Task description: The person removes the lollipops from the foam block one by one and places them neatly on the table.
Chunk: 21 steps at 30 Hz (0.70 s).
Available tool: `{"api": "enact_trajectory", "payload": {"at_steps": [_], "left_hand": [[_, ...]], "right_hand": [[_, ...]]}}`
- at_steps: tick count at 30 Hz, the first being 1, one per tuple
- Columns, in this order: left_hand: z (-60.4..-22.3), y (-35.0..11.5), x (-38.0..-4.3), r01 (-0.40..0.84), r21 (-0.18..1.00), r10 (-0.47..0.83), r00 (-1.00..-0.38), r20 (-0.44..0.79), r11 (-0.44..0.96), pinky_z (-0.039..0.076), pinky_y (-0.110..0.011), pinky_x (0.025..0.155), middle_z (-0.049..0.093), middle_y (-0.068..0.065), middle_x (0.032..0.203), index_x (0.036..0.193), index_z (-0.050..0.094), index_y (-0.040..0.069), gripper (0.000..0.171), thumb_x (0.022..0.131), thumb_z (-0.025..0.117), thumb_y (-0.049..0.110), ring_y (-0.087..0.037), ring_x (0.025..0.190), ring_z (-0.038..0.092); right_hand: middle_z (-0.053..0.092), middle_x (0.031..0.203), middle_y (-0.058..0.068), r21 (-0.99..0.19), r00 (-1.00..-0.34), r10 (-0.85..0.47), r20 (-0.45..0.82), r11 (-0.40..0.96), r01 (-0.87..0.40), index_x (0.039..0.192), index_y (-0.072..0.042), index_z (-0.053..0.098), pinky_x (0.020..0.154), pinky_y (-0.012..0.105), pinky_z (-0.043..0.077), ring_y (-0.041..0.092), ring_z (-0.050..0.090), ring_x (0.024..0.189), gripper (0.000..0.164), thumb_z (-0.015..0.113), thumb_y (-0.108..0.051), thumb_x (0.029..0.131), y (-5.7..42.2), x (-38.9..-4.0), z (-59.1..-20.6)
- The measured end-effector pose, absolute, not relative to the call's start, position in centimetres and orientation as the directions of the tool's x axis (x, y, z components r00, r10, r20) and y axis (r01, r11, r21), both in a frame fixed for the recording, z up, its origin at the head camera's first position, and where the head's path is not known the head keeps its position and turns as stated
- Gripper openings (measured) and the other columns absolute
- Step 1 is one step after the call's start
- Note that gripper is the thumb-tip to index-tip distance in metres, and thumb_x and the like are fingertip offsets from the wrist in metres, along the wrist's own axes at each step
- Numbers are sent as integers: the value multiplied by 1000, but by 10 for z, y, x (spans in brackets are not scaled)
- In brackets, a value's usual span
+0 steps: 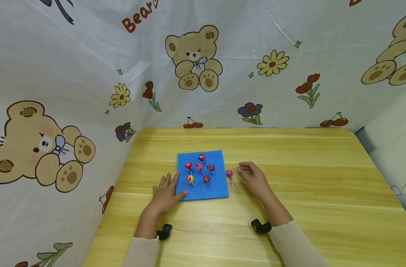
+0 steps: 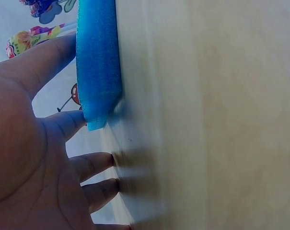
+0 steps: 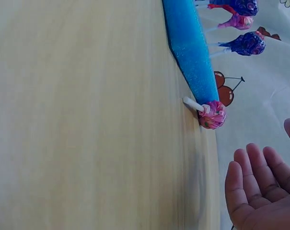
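Note:
A blue foam block (image 1: 204, 191) lies flat on the table, with several wrapped lollipops (image 1: 199, 166) standing upright in it by their sticks. My left hand (image 1: 164, 196) is spread at its left side, thumb on the foam's near left corner and other fingertips down on the table. Beside the foam's right edge, a pink-wrapped lollipop (image 1: 229, 173) lies on the table, its white stick toward me. Just right of it is my right hand (image 1: 254, 180), fingers loosely bent and apart from the candy. In the right wrist view that hand (image 3: 262, 191) holds nothing.
The wooden table (image 1: 310, 178) extends well to the right of the foam. A white cloth printed with bears (image 1: 199, 59) hangs behind and along the left side. Black wrist cameras (image 1: 261, 226) sit on both wrists.

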<state>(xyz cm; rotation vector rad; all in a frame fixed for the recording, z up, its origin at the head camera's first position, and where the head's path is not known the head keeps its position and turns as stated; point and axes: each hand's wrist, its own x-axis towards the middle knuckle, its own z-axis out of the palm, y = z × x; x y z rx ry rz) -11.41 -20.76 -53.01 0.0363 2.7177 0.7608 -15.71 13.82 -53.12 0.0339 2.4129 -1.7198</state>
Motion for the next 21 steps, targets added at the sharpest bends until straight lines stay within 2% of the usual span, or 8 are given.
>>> {"api": "enact_trajectory", "payload": {"at_steps": [5,10,16,21], "left_hand": [[-531,-208,-113,-53,503,110,-951,-289,862,-4,-78,116,7,-18,171,164,17,25,85,97,59,56,-44,157,-2],[-531,-209,-114,-52,504,110,-952,-287,862,-3,-78,116,7,-18,171,164,17,25,85,97,59,57,-44,158,-2],[-532,-209,-114,-53,502,112,-950,-293,863,-4,-77,116,6,-17,171,164,16,26,86,97,58,58,-42,158,-3],[-533,-210,-114,-55,498,112,-948,-298,866,-4,-76,117,6,-17,171,164,15,26,86,96,58,59,-42,158,-3]], "right_hand": [[63,130,16,-953,-989,-81,-123,289,95,137,-2,56,88,16,51,29,61,121,44,59,-30,104,137,-148,-518],[62,131,22,-954,-986,-96,-135,281,103,134,3,56,87,12,50,33,60,121,37,58,-18,104,130,-138,-489],[66,128,16,-955,-989,-96,-112,284,81,131,-3,61,88,11,49,28,62,120,36,63,-23,102,129,-145,-517],[70,123,14,-960,-988,-137,-70,278,30,128,-5,64,89,13,51,26,65,116,34,66,-24,100,122,-144,-522]]}}
